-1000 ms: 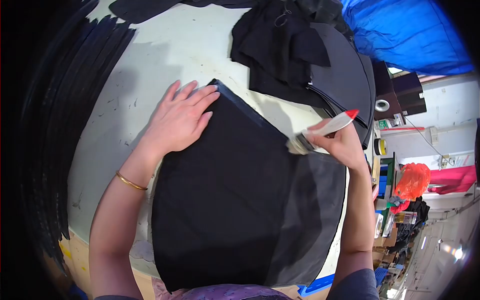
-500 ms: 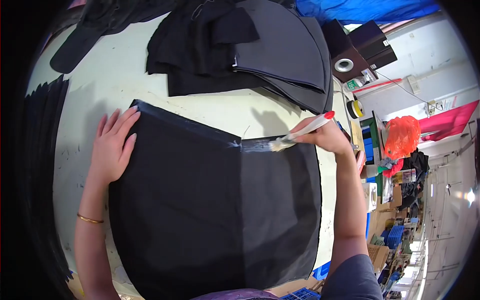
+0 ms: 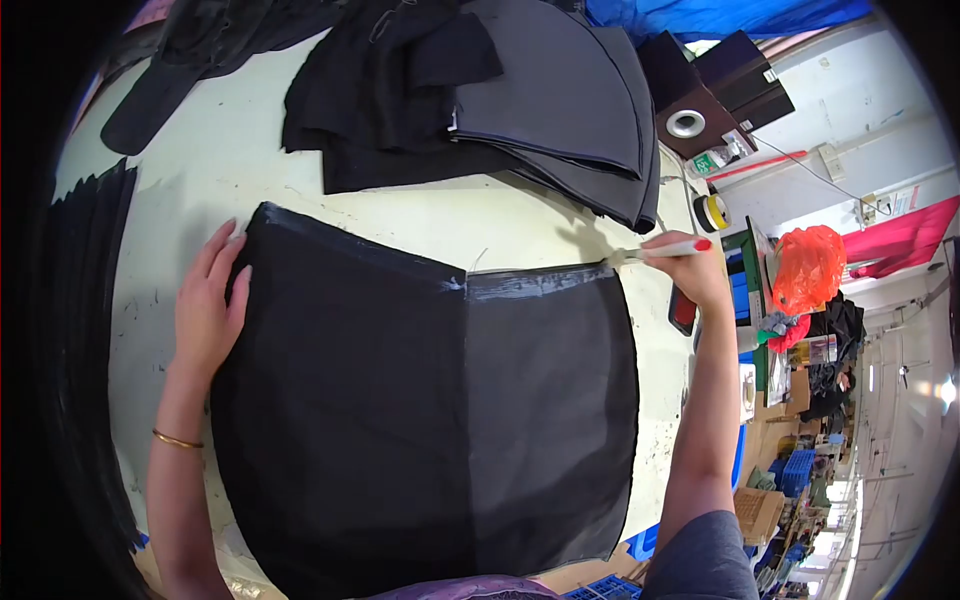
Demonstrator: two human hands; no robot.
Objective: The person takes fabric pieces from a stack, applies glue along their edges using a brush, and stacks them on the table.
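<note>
A large black fabric piece (image 3: 400,420) lies spread on the pale table, with a seam down its middle. Whitish, wet-looking streaks run along its far edge on both sides of the seam. My left hand (image 3: 212,300) rests at the far left corner, fingers stretched out and slightly apart, holding nothing. My right hand (image 3: 690,272) grips a brush (image 3: 655,253) with a white, red-tipped handle. Its bristles are at the far right corner of the fabric.
Dark fabric (image 3: 370,90) and grey curved panels (image 3: 560,90) lie at the back of the table (image 3: 200,150). Black strips (image 3: 90,360) line the left side. At the right are a speaker (image 3: 685,124), a tape roll (image 3: 712,213) and an orange bag (image 3: 808,268).
The view has shifted. The brush in my right hand has moved rightward along the far edge to the corner, and the streaks reach further right. My left hand stays at the left corner.
</note>
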